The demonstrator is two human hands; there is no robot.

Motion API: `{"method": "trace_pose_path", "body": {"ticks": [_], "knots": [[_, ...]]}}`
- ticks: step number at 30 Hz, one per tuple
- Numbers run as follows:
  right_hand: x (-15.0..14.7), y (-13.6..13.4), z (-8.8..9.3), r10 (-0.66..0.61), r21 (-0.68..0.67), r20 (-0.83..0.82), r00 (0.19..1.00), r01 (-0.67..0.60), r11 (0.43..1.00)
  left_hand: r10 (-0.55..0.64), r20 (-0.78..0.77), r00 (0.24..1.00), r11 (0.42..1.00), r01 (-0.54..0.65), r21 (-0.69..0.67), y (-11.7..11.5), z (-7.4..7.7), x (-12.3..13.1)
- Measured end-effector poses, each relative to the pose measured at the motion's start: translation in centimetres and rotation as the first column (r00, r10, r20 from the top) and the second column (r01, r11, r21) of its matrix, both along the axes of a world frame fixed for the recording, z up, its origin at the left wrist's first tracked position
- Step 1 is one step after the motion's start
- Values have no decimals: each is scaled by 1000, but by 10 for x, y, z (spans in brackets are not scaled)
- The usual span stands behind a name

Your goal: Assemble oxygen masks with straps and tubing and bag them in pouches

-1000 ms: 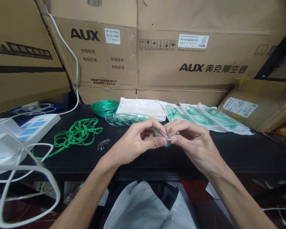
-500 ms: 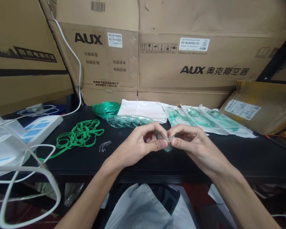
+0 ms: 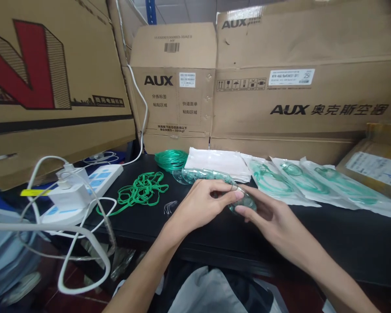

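Note:
Both my hands meet over the black table [image 3: 329, 230] on one clear green-tinted plastic mask [image 3: 247, 203]. My left hand [image 3: 202, 206] pinches its near edge between thumb and fingers. My right hand [image 3: 270, 215] cups it from below and the right, fingers curled round it. Just behind them lies a row of several clear masks [image 3: 203, 175], overlapping one another. Left of my left hand rest a few small clear clips [image 3: 170, 207] and a heap of green elastic bands [image 3: 140, 191].
A coil of green tubing [image 3: 171, 158], a stack of white bags [image 3: 220, 163] and several bagged mask sets [image 3: 299, 182] line the table's back. Cardboard boxes [image 3: 280, 100] wall it in. A white power strip [image 3: 84, 189] with cables sits at the left; a taped parcel [image 3: 374, 167] at the right.
The view has swung up and left, so everything sits further right. My hands have moved forward with the mask; the right hand now lies under it instead of pinching from above.

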State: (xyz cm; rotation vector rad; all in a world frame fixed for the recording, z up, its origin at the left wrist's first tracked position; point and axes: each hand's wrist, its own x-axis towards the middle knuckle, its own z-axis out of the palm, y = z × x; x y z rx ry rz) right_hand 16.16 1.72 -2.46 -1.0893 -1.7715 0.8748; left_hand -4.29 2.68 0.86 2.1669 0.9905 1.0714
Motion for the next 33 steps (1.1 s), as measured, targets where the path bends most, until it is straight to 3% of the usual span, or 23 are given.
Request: {"method": "trace_pose_path", "body": {"ticks": [5, 8, 10, 13, 15, 17, 20, 23, 29, 33], "knots": [[1, 1, -4, 0, 58, 233, 972, -14, 998, 47, -160, 986, 999, -50, -10, -2, 7, -19], [12, 4, -5, -70, 126, 404, 912, 20, 992, 269, -262, 927, 963, -257, 81, 1, 13, -41], [19, 5, -8, -95, 138, 497, 863, 30, 990, 462, -350, 815, 887, -426, 178, 7, 13, -62], [25, 6, -12, -101, 144, 563, 820, 23, 989, 728, -463, 505, 666, -680, 307, 22, 4, -102], [26, 5, -14, -106, 163, 579, 808, 13, 987, 775, -537, 334, 552, -771, 318, 32, -5, -130], [25, 4, -14, -106, 169, 595, 797, 4, 986, 723, -644, 249, 503, -829, 244, 41, -15, -152], [23, 3, -14, -99, 168, 608, 788, -6, 986, 670, -700, 247, 501, -847, 180, 51, -26, -167], [23, 2, -14, -98, 165, 613, 784, -6, 986, 671, -688, 275, 528, -829, 184, 58, -34, -162], [23, 0, -14, -86, 154, 624, 777, -14, 988, 695, -620, 365, 614, -749, 247, 63, -37, -151], [24, 0, -11, -84, 150, 627, 774, -15, 989, 683, -546, 485, 705, -632, 322, 64, -36, -160]]}}
